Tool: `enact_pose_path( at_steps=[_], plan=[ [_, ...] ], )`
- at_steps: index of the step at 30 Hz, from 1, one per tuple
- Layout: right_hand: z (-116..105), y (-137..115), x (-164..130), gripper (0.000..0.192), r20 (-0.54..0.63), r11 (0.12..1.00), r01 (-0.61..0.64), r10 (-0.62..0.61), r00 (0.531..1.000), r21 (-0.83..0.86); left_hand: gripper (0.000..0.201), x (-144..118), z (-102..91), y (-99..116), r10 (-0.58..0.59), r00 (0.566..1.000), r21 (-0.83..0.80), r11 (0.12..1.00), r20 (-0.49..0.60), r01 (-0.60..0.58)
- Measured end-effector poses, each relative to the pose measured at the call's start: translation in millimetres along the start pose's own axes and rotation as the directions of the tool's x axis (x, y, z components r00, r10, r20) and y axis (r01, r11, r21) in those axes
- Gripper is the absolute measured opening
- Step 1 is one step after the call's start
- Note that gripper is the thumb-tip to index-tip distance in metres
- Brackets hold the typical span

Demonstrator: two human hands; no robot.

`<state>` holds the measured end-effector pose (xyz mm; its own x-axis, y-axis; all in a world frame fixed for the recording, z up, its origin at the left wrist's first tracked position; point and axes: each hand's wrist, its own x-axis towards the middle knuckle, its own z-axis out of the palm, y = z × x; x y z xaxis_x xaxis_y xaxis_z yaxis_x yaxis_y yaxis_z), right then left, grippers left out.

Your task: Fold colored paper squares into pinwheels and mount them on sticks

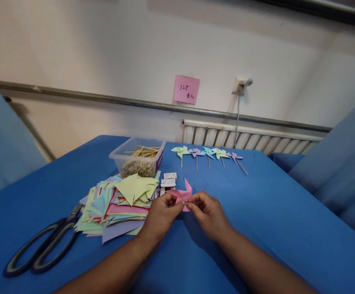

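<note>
A pink paper pinwheel (183, 196) is held just above the blue tablecloth, its blades folded in toward the centre. My left hand (164, 212) is closed, thumb and fingers pinching the pinwheel's left side near the middle. From the right, my right hand (208, 213) pinches with thumb and forefinger at the pinwheel's centre. A tiny shiny thing that looks like a pin shows between the fingertips there; most of it is hidden. Just behind my left hand stand small white boxes (169, 182), partly covered by the pinwheel.
A heap of cut coloured paper (125, 208) lies left of my hands, with large scissors (53, 241) beside it. Behind sits a clear plastic box (122, 163) of wooden sticks (145, 152). Several finished pinwheels (208, 152) on sticks line the table's far edge, before a radiator (251, 139).
</note>
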<state>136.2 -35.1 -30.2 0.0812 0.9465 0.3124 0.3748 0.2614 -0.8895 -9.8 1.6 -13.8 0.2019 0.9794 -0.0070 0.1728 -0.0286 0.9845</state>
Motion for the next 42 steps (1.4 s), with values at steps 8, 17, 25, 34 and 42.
enact_pose_path(
  at_steps=[8,17,25,34,42],
  plan=[
    [2,2,2,0.013,0.032,0.977,-0.113,0.108,0.994,0.183,0.025,1,-0.6,-2,0.036,0.998,0.003,0.999,0.056,-0.037],
    [-1,-8,1,0.006,-0.12,0.996,0.084,-0.08,0.99,0.035,0.021,0,1.5,0,0.056,0.997,-0.047,0.997,0.051,-0.053],
    [3,-6,0,0.01,-0.081,0.987,-0.028,0.041,0.996,0.156,0.019,-4,2.3,9,0.018,0.999,-0.105,0.994,0.031,-0.015],
    [9,-8,1,0.049,-0.093,0.871,-0.075,0.137,0.986,0.486,0.02,-4,1.8,2,0.03,0.998,-0.118,0.993,0.064,-0.022],
    [7,-3,4,0.018,0.045,0.786,-0.179,0.189,0.981,0.592,0.019,-7,3.4,8,0.005,0.996,-0.178,0.984,0.086,0.011]
  ],
)
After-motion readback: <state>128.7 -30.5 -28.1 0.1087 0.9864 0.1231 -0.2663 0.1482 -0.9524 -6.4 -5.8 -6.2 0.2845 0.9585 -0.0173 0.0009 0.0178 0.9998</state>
